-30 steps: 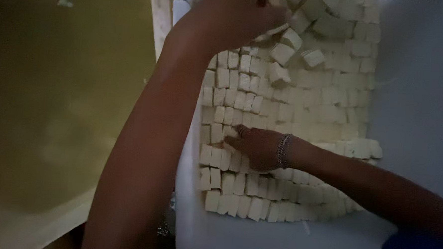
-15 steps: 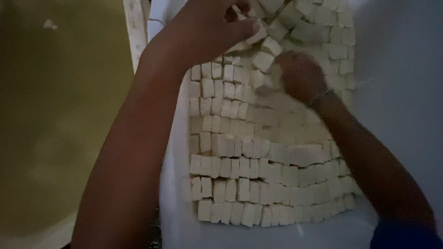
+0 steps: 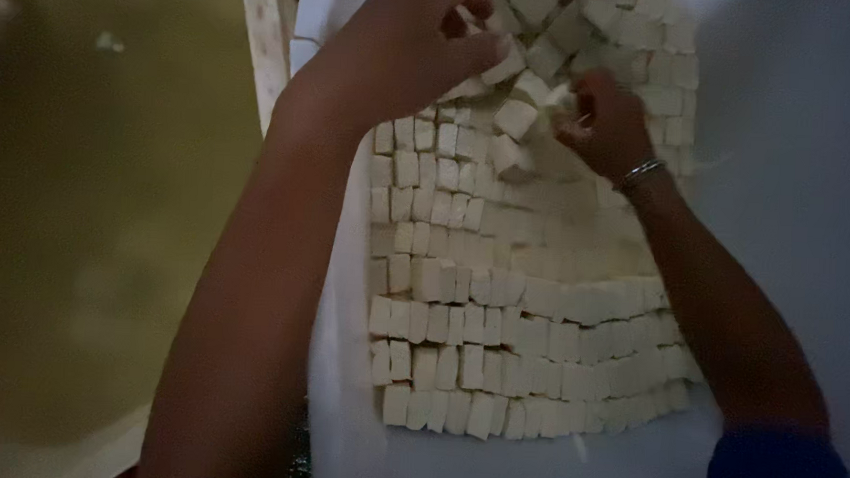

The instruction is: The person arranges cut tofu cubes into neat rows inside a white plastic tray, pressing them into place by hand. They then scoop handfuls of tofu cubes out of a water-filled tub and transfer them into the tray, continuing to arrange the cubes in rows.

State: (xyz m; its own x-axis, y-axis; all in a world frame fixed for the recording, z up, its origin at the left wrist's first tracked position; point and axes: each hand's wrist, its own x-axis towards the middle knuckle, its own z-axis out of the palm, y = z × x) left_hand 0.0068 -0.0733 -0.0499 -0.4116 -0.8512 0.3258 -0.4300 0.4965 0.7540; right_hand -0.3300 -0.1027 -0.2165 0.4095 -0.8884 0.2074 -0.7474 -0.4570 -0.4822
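Many small cream-white cubes [image 3: 496, 357], like cut tofu, lie in neat rows on a white cloth [image 3: 340, 426]. Toward the far end the cubes are loose and jumbled [image 3: 587, 36]. My left hand [image 3: 414, 47] reaches over that jumbled part, its fingers curled around loose cubes. My right hand [image 3: 607, 123], with a metal bracelet [image 3: 641, 170] on the wrist, is beside it, fingers pinching a cube at the edge of the loose pile. Both forearms cross over the ordered rows.
A wooden frame edge [image 3: 266, 50] runs along the left of the cloth. Beyond it lies a large expanse of yellowish-green liquid or surface [image 3: 92, 215]. Pale cloth [image 3: 792, 140] extends to the right of the cubes.
My right hand has moved from the near rows up to the loose pile at the far end, beside my left hand. The view has shifted slightly toward the far end.
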